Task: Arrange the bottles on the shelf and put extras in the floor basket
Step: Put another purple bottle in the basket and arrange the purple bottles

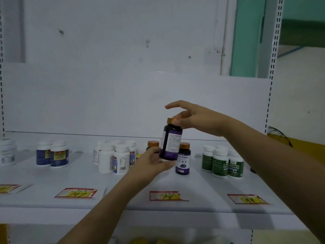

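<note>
Your R hand (191,120) pinches the orange cap (171,120); L hand (154,161) cups the held purple bottle (171,143) underneath. Turn label fwd, set it upright beside its twin (183,160) w/o knocking it.

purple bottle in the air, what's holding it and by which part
The right hand pinches the purple bottle by its orange cap; the left hand cups its base.

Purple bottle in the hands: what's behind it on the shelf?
Behind the held purple bottle, one orange cap shows; the left hand and the bottle cover the rest of it. A matching purple bottle stands just right, partly covered. Anything further behind is hidden.
</note>
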{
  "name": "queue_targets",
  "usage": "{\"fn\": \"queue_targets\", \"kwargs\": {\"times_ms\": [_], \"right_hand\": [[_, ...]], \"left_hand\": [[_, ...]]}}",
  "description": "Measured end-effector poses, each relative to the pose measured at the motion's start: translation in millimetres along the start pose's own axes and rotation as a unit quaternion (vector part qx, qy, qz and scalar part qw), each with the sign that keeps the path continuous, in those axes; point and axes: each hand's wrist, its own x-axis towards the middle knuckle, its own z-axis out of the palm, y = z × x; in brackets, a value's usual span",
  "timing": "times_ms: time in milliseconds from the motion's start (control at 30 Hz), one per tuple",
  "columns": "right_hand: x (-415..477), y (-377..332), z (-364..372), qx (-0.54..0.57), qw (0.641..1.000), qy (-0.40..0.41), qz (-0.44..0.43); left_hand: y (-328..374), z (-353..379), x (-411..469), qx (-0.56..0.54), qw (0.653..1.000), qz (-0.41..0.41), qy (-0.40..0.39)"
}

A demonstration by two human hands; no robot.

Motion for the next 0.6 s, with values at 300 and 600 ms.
{"fn": "queue_targets", "kwargs": {"times_ms": [300, 600], "right_hand": [[-11, 19, 22, 0.041, 0.991, 0.103, 0.081], [4, 38, 36, 0.222, 0.932, 0.256, 0.132]], "left_hand": [[-9, 49, 5, -0.012, 0.992, 0.033, 0.118], [0, 65, 10, -0.014, 0.986, 0.021, 0.163]]}}
